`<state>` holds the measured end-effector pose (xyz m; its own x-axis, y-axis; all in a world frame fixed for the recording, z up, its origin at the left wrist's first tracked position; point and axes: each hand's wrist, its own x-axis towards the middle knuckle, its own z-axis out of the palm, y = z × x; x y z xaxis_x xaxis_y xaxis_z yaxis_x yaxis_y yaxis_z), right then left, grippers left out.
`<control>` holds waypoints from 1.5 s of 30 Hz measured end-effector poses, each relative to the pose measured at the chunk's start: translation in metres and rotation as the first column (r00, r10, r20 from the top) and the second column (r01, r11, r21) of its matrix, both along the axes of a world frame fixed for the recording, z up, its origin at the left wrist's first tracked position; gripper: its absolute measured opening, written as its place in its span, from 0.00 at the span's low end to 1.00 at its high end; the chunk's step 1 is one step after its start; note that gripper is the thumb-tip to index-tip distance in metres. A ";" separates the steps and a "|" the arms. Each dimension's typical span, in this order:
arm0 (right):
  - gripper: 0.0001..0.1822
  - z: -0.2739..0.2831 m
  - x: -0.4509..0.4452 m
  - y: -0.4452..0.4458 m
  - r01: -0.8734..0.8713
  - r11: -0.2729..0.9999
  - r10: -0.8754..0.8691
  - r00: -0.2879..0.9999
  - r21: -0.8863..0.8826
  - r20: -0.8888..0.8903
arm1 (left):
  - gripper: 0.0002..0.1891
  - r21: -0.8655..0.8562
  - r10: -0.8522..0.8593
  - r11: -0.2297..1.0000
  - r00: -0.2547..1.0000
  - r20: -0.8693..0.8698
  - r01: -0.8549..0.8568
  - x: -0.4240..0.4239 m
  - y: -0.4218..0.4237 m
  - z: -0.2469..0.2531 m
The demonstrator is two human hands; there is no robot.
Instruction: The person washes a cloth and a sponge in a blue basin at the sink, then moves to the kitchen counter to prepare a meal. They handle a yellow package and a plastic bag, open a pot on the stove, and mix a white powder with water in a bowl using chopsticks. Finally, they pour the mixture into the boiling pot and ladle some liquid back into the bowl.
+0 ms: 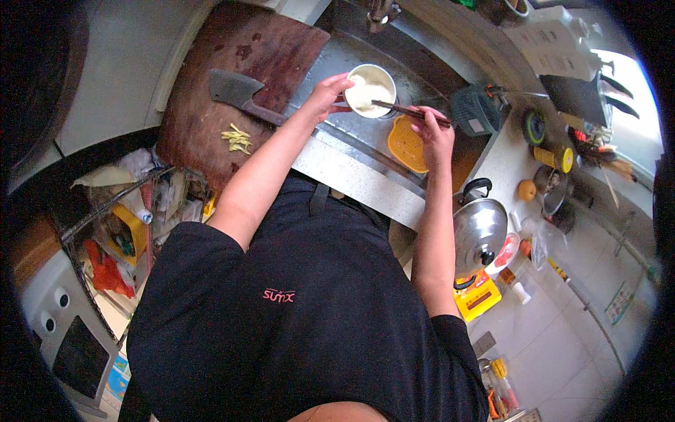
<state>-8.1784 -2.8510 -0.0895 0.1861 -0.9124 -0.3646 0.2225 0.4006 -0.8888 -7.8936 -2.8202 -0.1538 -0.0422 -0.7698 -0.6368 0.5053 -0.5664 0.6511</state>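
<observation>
My left hand [328, 98] grips the rim and side of a white bowl [370, 90] over the metal sink. Inside the bowl lies a pale white substance, which I cannot identify more closely. A pair of dark chopsticks [411, 112] is held in my right hand [433, 132], their tips in the bowl. Below the bowl, partly behind my right hand, is a yellow plastic basket [405, 145]. On the wooden cutting board [200, 142] to the left lie a cleaver [234, 89] and a small pile of pale yellow-green strips [237, 139].
A faucet [377, 20] stands at the sink's far side, with a blue-grey basket [476, 109] at its right end. Further right are a lidded metal pot [480, 237], a plate of red pieces [507, 252] and a knife holder [575, 97]. Bags fill a rack at lower left.
</observation>
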 end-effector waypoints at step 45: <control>0.12 0.003 -0.012 -0.002 0.101 0.995 -0.100 0.994 -0.027 0.038 | 0.33 0.043 -0.073 0.996 0.997 0.016 0.072 -0.012 -0.007 -0.008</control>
